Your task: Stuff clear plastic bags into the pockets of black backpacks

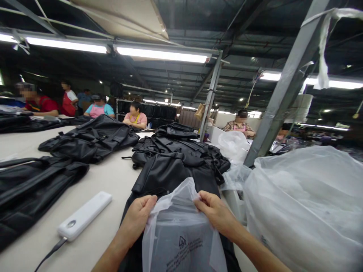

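A translucent plastic bag [184, 226] was held up near, over a black bag [161, 173] on the desk [119, 179]. The left hand [137, 215] and right hand [217, 211] pinched its upper edge between closed fingers. It seemed light, limp, slippery, easily torn; best gripped there.

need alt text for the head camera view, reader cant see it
A person's left hand and right hand hold the edges of a translucent printed plastic bag over a black bag. More black bags and a white device lie on the pale table, with co-workers beyond.
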Available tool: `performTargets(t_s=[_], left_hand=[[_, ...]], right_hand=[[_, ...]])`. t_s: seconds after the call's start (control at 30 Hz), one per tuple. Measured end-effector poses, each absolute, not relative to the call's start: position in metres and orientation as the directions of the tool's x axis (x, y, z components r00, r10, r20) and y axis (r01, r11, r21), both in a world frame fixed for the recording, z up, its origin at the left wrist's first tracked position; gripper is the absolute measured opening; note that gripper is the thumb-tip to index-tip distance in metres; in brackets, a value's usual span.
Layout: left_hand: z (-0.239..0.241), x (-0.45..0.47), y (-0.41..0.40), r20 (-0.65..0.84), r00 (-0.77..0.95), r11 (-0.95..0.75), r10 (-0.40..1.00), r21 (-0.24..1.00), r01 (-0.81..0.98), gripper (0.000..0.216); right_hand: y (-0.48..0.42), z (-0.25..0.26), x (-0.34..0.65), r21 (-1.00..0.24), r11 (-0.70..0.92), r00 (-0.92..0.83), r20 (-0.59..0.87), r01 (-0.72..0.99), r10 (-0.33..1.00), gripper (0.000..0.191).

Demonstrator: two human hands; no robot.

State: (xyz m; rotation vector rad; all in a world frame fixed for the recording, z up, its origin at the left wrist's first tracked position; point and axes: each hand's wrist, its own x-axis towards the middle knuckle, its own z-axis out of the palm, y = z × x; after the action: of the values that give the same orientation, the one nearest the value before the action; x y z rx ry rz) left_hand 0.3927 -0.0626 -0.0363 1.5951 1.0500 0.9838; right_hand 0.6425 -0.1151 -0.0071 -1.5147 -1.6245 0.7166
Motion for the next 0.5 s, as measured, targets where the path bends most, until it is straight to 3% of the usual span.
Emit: performTargets(t_s=[0.07, 0.13, 0.17, 0.23, 0.33, 0.43, 0.5], left_hand=[[-0.03, 0.382, -0.071, 0.213, 0.174, -0.254, 0.961, 0.932, 0.26, 0.041], [-0.019, 0.375, -0.088, 0.478, 0.035, -0.457, 0.878, 0.811, 0.366, 0.027], [-0.012, 0.375, -0.099, 0.614, 0.04, -0.573, 0.788, 0.71, 0.409, 0.018], [-0.003, 0.382, -0.12, 0.776, 0.257, -0.801, 0.576, 0.472, 0.367, 0.012], [-0.008, 0.405, -0.136, 0.656, 0.663, -0.933, 0.36, 0.265, 0.244, 0.02], [-0.046, 0.419, -0.129, 0.446, 0.762, -0.879, 0.47, 0.154, 0.452, 0.025], [-0.082, 0.413, -0.12, 0.449, 0.771, -0.857, 0.452, -0.02, 0.515, 0.055]], right_hand=[[-0.113, -0.006, 0.645, -0.749, 0.145, -0.004, 0.187, 0.647, 0.982, 0.033], [-0.111, -0.002, 0.644, -0.711, 0.151, -0.064, 0.148, 0.687, 0.987, 0.033], [-0.11, 0.001, 0.642, -0.702, 0.164, -0.111, 0.121, 0.693, 0.986, 0.033], [-0.108, 0.009, 0.633, -0.698, 0.213, -0.233, 0.068, 0.684, 0.97, 0.032], [-0.1, 0.018, 0.614, -0.744, 0.272, -0.439, -0.031, 0.61, 0.898, 0.029], [-0.092, 0.019, 0.602, -0.728, 0.282, -0.497, -0.092, 0.625, 0.863, 0.026], [-0.089, 0.015, 0.602, -0.685, 0.244, -0.444, -0.129, 0.686, 0.887, 0.023]])
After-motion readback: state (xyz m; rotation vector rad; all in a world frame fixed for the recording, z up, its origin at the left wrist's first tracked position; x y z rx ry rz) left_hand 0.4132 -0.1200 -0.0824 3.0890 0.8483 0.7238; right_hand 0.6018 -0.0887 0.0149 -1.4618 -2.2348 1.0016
